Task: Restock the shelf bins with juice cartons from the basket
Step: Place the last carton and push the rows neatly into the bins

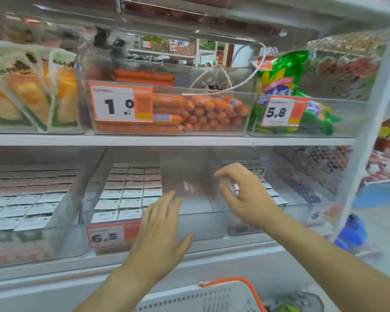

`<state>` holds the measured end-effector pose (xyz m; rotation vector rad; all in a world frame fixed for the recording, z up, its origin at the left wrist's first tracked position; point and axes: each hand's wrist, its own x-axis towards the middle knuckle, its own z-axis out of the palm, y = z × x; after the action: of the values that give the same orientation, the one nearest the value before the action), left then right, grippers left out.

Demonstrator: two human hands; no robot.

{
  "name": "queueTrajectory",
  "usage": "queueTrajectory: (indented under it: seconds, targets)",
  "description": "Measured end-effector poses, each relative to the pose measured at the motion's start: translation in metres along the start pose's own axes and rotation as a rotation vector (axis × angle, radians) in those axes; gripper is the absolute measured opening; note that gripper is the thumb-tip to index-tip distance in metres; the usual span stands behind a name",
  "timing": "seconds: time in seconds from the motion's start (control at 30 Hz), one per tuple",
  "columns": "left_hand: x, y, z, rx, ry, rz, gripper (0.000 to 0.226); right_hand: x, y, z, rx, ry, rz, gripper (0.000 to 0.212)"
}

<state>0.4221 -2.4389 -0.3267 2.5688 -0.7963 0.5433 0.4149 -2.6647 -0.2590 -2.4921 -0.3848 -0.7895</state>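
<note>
Both my hands reach toward the clear middle bin (212,224) on the lower shelf. My left hand (160,230) is flat with straight fingers at the bin's front wall and holds nothing. My right hand (245,197) hovers over the bin's right side with loosely curled fingers, empty. Juice cartons (128,192) fill the left half of that bin in rows; its right half looks bare. More cartons (20,203) pack the bin to the left. The white basket (212,298) with an orange rim sits at the bottom edge.
The upper shelf holds a bin of orange sausages (200,113), green snack bags (279,91) and yellow packs (25,95). Price tags read 1.0 (119,103), 5.8 (277,112) and 6.5 (108,236). A white shelf post (369,113) stands at the right.
</note>
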Motion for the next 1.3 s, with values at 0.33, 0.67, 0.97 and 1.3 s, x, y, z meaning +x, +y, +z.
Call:
queueTrajectory:
  seconds: [0.33, 0.67, 0.97, 1.3]
  targets:
    - [0.108, 0.077, 0.052, 0.059, -0.271, 0.032, 0.129, 0.007, 0.136, -0.026, -0.291, -0.603, 0.741, 0.076]
    - [0.114, 0.075, 0.065, -0.09, -0.336, -0.012, 0.128, 0.053, 0.181, -0.007, 0.029, -0.5, 0.736, 0.091]
    - [0.115, 0.077, 0.064, -0.045, -0.316, -0.013, 0.129, 0.08, 0.204, -0.015, -0.185, -0.58, 0.691, 0.078]
    - [0.117, 0.076, 0.062, -0.075, -0.355, -0.034, 0.128, 0.109, 0.258, 0.026, -0.033, -0.348, 0.895, 0.076]
